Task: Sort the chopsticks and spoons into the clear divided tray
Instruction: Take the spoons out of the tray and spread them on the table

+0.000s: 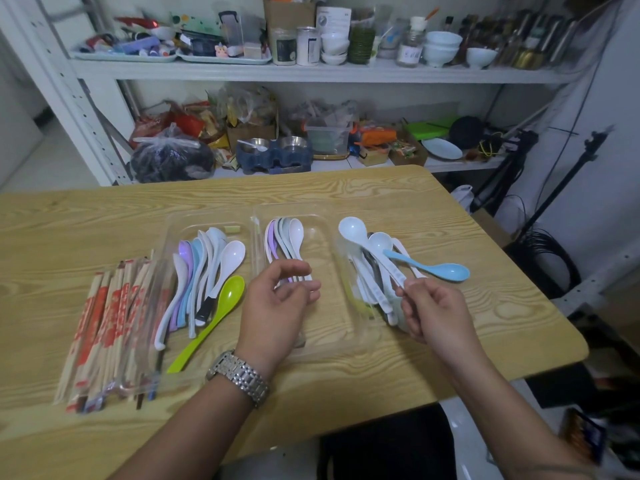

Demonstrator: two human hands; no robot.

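Nearby, wood-grain surface (381,192) carries clear tray (322,306), chopsticks (110,323) at left; cluttered shelves (311,72) behind. Left hand (277,303) loosely curled, empty; right hand (436,310) pinches white spoon (391,268) handle.

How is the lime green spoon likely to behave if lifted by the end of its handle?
The lime green spoon looks like thin glossy plastic, so it is probably light and stiff, perhaps slightly slippery. Its long slim handle and wider bowl suggest it may dip bowl-down if pinched at the end. The flattish shape makes rolling unlikely.
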